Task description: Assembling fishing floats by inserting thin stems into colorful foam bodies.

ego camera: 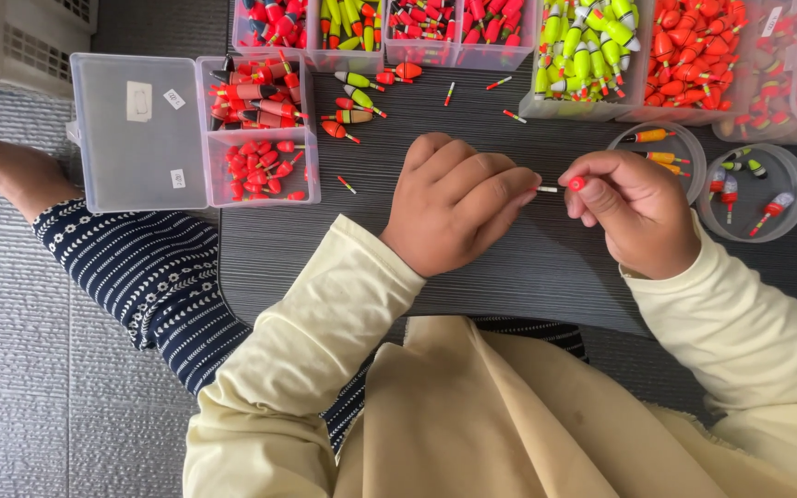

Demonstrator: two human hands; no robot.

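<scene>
Left hand (454,203): knuckles up on the dark tabletop (528,267), fingers curled, grip closed on the left end of a thin white stem (547,189) pinched at the fingertips. Right hand (634,212): likewise curled, thumb and forefinger pinched shut on a small red bead (576,183) seated at the stem's right end.

Stem position: suspended between the two hands, just above the tabletop near its centre. Long axis runs level, left to right across the view; the bead end points to the person's right. Only a short stretch of stem shows between the fingertips; the remainder is hidden inside both grips.

Surroundings: a clear compartment box (260,129) with its lid (140,129) folded open lies to the left of the left hand, holding red and orange floats. Several loose floats (352,97) lie on the tabletop just beside that box. A row of clear bins (592,55) along the far edge holds red, yellow-green and orange floats. Two round clear dishes (754,180) sit close to the right of the right hand, each with a few floats inside. Both sleeves are pale yellow.
</scene>
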